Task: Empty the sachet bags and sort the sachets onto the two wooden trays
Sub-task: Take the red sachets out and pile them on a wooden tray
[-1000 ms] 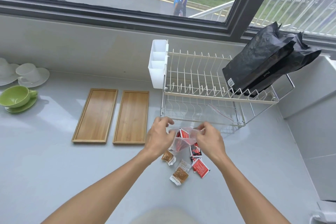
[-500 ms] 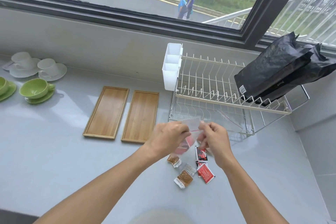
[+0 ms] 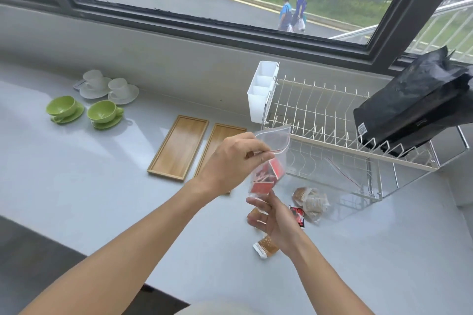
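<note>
Left hand: the left hand (image 3: 231,158) is reaching forward with its back up, its fingers (image 3: 258,155) pinching shut on the red zip edge of the sachet bag (image 3: 271,158) and lifting it above the worktop (image 3: 102,199)
Right hand: the right hand (image 3: 272,215) is sitting just under the bag, palm turned toward 9 o'clock, fingers loosely curled and half open; whether they are touching the bag's lower corner I cannot tell
Sachet bag: clear, thin, crinkled plastic, holding flat red sachets (image 3: 267,176) that are bunching at its lower end
Loose sachets: a brown and white packet (image 3: 266,249) is lying at 6 o'clock from the right hand, a red and black one (image 3: 298,215) at 3 o'clock, and a crumpled brown heap (image 3: 309,199) beyond it
Wooden trays: two flat rectangular trays (image 3: 179,147) with low rims are lying side by side at 10 o'clock from the bag
Room: smooth pale grey worktop under a dark-framed window (image 3: 230,28), a white wire dish rack (image 3: 332,135) at 2 o'clock
</note>
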